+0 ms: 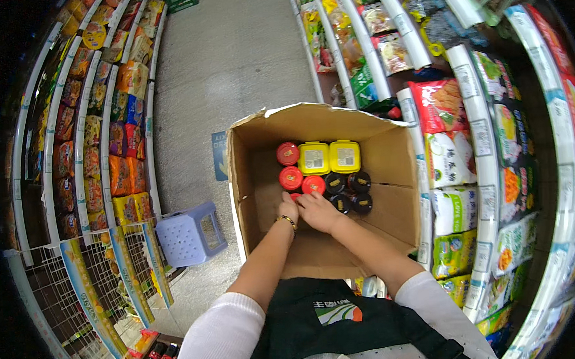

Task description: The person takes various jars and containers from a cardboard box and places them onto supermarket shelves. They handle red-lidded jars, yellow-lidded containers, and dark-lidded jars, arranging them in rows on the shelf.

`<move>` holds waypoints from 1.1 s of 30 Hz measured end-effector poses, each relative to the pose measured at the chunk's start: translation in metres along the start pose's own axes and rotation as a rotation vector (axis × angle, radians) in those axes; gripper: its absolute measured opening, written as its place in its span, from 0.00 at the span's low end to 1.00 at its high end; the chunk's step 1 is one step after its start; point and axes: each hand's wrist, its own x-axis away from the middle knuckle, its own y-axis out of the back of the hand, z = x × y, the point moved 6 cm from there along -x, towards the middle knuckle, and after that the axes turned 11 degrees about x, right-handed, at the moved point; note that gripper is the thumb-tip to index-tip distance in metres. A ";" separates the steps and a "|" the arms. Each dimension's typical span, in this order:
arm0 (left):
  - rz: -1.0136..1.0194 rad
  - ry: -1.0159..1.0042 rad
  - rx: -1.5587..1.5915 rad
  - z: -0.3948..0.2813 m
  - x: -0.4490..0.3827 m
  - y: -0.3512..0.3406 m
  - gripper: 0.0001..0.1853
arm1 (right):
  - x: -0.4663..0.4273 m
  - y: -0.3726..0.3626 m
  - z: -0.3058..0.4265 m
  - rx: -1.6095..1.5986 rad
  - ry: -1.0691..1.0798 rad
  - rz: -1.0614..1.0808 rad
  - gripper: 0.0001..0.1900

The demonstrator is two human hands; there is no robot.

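Observation:
Both arms reach into an open cardboard box (265,229) before me. My left hand (288,209) and my right hand (317,210) meet at a red-lidded jar (294,196), mostly hidden under the fingers; whether either hand grips it cannot be told. Right above my right hand's fingertips is another red-lidded jar (313,184). Two more red-lidded jars (287,153) stand along the left of the group. Two yellow-lidded tubs (314,158) sit side by side at the back, with several black-lidded jars (335,183) below them, to the right of my right hand.
Shelves of packaged food (451,158) run close along the box's right side. More shelves of bagged goods (91,160) line the aisle's left. A blue plastic stool (185,236) stands on the floor left of the box, beside a white wire rack (44,275).

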 end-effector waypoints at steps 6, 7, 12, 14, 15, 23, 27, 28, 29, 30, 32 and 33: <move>0.223 -0.358 0.263 -0.077 0.081 -0.025 0.30 | 0.044 0.169 -0.046 -0.293 -0.347 -0.160 0.14; 0.448 -0.312 0.469 -0.090 0.107 -0.042 0.29 | 0.054 0.209 -0.047 -0.305 -0.383 -0.253 0.14; 0.751 -0.094 0.378 -0.150 0.298 -0.077 0.34 | 0.111 0.434 -0.033 -0.054 -0.400 -0.671 0.12; 0.965 -0.090 0.343 -0.165 0.355 -0.097 0.35 | 0.139 0.518 -0.021 0.134 -0.430 -0.908 0.12; 1.102 -0.083 0.316 -0.168 0.381 -0.106 0.35 | 0.157 0.558 -0.013 0.257 -0.438 -1.038 0.11; 1.589 -0.124 0.163 -0.187 0.560 -0.121 0.33 | 0.283 0.730 -0.018 1.009 -1.127 -1.146 0.28; 1.693 -0.156 0.139 -0.201 0.599 -0.127 0.32 | 0.299 0.752 -0.059 0.679 -1.177 -1.121 0.29; 1.717 -0.149 0.129 -0.202 0.605 -0.130 0.32 | 0.299 0.754 -0.070 0.444 -1.100 -1.158 0.26; 1.739 -0.151 0.126 -0.204 0.610 -0.131 0.32 | 0.306 0.755 -0.077 0.288 -1.139 -1.161 0.25; 1.750 -0.155 0.133 -0.206 0.613 -0.131 0.32 | 0.301 0.753 -0.076 0.121 -1.165 -1.153 0.25; 1.761 -0.169 0.140 -0.212 0.615 -0.133 0.32 | 0.297 0.751 -0.080 -0.050 -1.207 -1.132 0.22; 1.763 -0.159 0.148 -0.213 0.616 -0.133 0.32 | 0.297 0.750 -0.078 -0.063 -1.200 -1.136 0.22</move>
